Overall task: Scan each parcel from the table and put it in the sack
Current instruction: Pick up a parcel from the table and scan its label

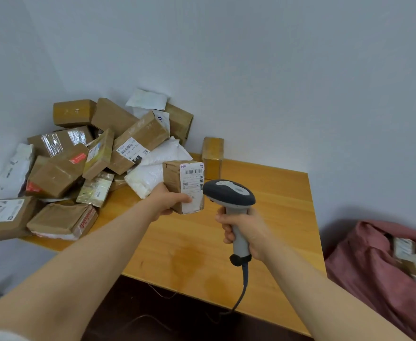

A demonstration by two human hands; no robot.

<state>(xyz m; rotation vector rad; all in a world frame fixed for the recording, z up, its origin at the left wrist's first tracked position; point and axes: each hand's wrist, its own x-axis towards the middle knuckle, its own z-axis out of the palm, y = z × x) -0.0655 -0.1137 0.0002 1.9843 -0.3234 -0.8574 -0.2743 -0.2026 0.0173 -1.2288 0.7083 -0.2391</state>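
Right hand (pixel 246 230), nearest the camera, is curled round the pale handle of a grey handheld barcode scanner (pixel 229 193). The handle stands roughly upright, and the dark head points left at the parcel just beside it. A dark cable (pixel 245 286) hangs from the handle's base over the near edge of the table.

At the near right, off the table and lower down, a dusty-pink fabric sack (pixel 364 267) lies open with blurred labelled parcels (pixel 413 257) inside.

Slightly farther, the left hand (pixel 166 200) grips a small brown cardboard parcel (pixel 175 175) from its left side, thumb across the lower front. The parcel is held above the orange-brown wooden table (pixel 275 217), long axis upright, and its white barcode label faces the camera and the scanner head.

Behind it a small tan taped box (pixel 212 153) stands upright against the pale wall. At the far left, a jumbled heap of brown cardboard boxes (pixel 98 153) and white plastic mailer bags (pixel 157 166) fills the table's corner.
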